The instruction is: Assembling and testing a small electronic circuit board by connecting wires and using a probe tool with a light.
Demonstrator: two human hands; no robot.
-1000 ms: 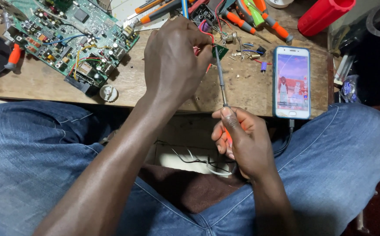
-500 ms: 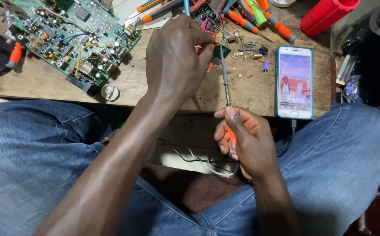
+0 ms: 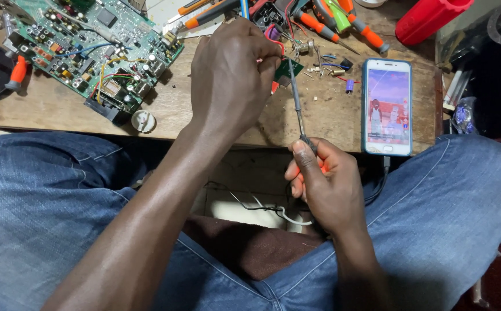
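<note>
Right hand [image 3: 326, 183]: fingers pinching the handle of a soldering iron [image 3: 295, 99], its tip up at a small green board [image 3: 288, 69].
Left hand [image 3: 230, 75]: fingers curled round that board, above the wooden bench [image 3: 60, 109]; grip partly hidden.
Nearby: phone [image 3: 387, 107], large circuit board [image 3: 95, 49].

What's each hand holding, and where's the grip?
Left hand: small green circuit board, pinched at its left edge. Right hand: soldering iron, grip on the orange handle, tip at the board.
</note>
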